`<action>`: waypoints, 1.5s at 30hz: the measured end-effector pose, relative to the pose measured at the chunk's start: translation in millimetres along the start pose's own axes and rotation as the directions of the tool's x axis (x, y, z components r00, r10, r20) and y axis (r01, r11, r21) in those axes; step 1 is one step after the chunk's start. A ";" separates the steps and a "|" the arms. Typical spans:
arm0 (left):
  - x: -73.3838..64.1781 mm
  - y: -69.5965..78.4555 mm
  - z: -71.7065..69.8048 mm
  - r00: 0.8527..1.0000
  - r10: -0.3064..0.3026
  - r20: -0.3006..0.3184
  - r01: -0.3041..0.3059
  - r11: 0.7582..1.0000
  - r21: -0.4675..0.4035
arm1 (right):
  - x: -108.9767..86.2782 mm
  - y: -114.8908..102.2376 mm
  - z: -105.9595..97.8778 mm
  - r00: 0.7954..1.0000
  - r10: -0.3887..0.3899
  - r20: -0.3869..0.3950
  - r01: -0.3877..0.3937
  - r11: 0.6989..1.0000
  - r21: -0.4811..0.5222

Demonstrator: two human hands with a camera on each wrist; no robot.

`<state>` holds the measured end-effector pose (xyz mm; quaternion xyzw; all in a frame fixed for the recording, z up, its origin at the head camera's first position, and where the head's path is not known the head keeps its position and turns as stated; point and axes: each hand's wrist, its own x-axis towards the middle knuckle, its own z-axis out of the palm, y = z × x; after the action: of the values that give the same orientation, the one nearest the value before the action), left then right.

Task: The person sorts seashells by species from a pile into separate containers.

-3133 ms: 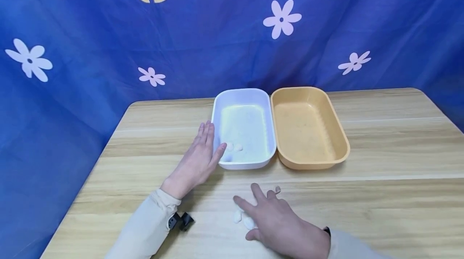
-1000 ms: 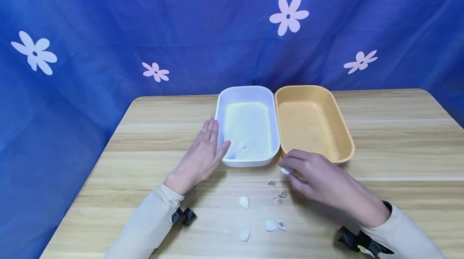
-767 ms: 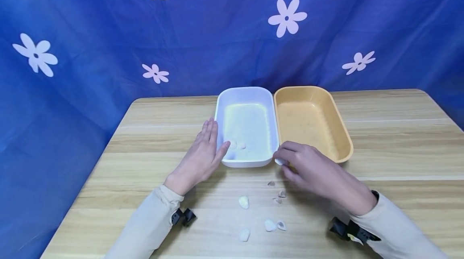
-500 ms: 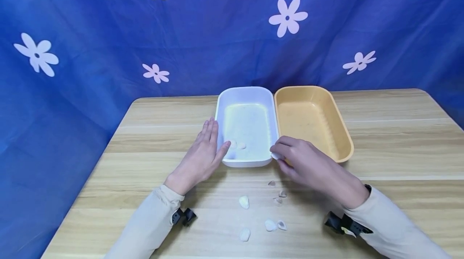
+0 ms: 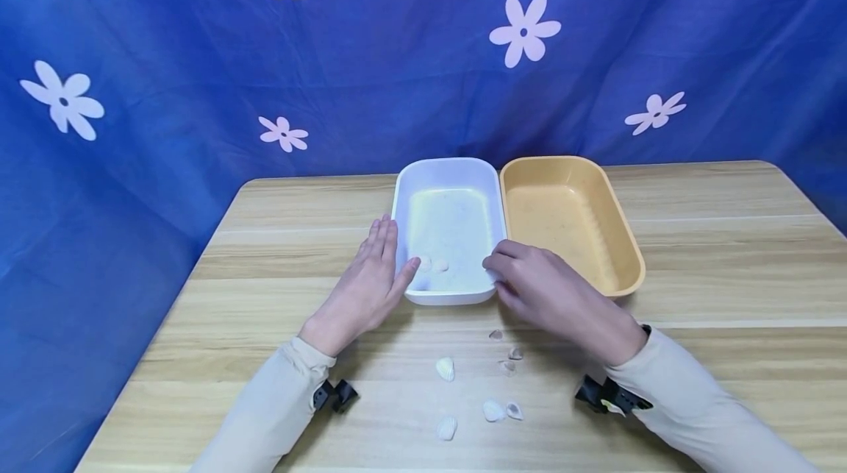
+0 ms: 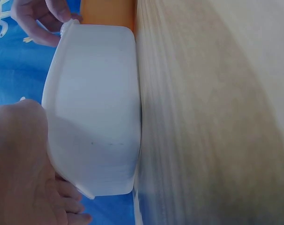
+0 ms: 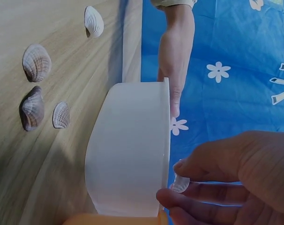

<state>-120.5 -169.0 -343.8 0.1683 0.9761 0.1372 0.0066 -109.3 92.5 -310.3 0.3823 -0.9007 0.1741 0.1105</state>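
My right hand point(image 5: 552, 293) pinches a white seashell point(image 7: 181, 183) between thumb and fingers, above the front right corner of the white tub point(image 5: 455, 299). In the head view that shell is mostly covered by the fingers. Against the tub's left side rests my left hand point(image 5: 360, 289), fingers straight and thumb over the rim. Two white seashells point(image 5: 440, 265) lie inside the tub near its front. On the table, white seashells point(image 5: 445, 368) and smaller brownish seashells point(image 5: 516, 353) are scattered in front of the tubs.
A yellow-orange tub point(image 5: 569, 230) stands right beside the white one, their walls nearly touching. Both are at the back of the wooden table point(image 5: 715, 267), before a blue curtain point(image 5: 397, 54) with flowers. Each wrist carries a small black camera point(image 5: 602, 393).
My right hand has picked a white seashell off the table and carried it left and away from me, over the white tub's rim. The left hand has stayed at the tub's side.
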 end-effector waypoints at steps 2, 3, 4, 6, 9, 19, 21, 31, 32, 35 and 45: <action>-0.1 -0.3 0.1 1.000 -0.002 0.000 0.002 1.000 -0.001 | 2.2 -0.5 1.5 1.000 0.001 -0.001 -0.001 1.000 -0.005; -0.2 -0.4 0.1 1.000 -0.003 0.000 0.003 1.000 -0.002 | 3.2 -0.7 2.3 1.000 0.002 -0.002 -0.002 1.000 -0.009; -0.3 -0.5 0.2 1.000 -0.002 -0.002 0.002 1.000 -0.001 | 4.3 -0.7 3.1 1.000 0.002 -0.001 -0.002 1.000 -0.016; -0.6 -0.7 0.3 1.000 -0.001 -0.004 0.001 1.000 -0.002 | 6.4 -1.1 4.6 1.000 0.007 0.003 -0.007 1.000 -0.028; -1.0 -0.9 0.8 1.000 0.000 -0.004 0.000 1.000 0.001 | 10.1 -2.0 5.4 1.000 0.018 0.009 -0.018 0.999 -0.046; -0.4 0.3 1.3 1.000 0.004 -0.012 -0.004 1.000 0.000 | 28.0 -5.5 14.0 0.999 0.040 0.021 -0.039 0.997 -0.061; -0.2 0.4 1.3 1.000 0.006 -0.013 -0.006 1.000 0.000 | 33.3 -6.5 17.8 0.997 0.066 0.047 -0.063 0.996 -0.060; -1.9 -1.8 2.5 0.999 0.021 -0.034 -0.021 1.000 -0.002 | 60.2 -4.6 42.3 0.952 0.271 0.146 -0.262 0.962 -0.077; -2.4 -2.1 2.4 0.999 0.021 -0.032 -0.021 1.000 -0.003 | 62.2 -5.3 43.7 0.945 0.288 0.152 -0.277 0.956 -0.092; -3.0 -2.8 2.0 0.999 0.023 -0.030 -0.023 1.000 -0.004 | 67.8 -8.4 46.0 0.932 0.320 0.169 -0.304 0.946 -0.117; -1.8 -2.8 0.9 0.999 0.028 -0.034 -0.029 0.999 -0.023 | 78.1 -8.5 51.2 0.908 0.346 0.238 -0.345 0.938 -0.047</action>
<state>-119.7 -171.9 -345.5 0.1799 0.9719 0.1515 -0.0097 -159.8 15.8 -329.2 0.2353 -0.9611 0.1410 -0.0319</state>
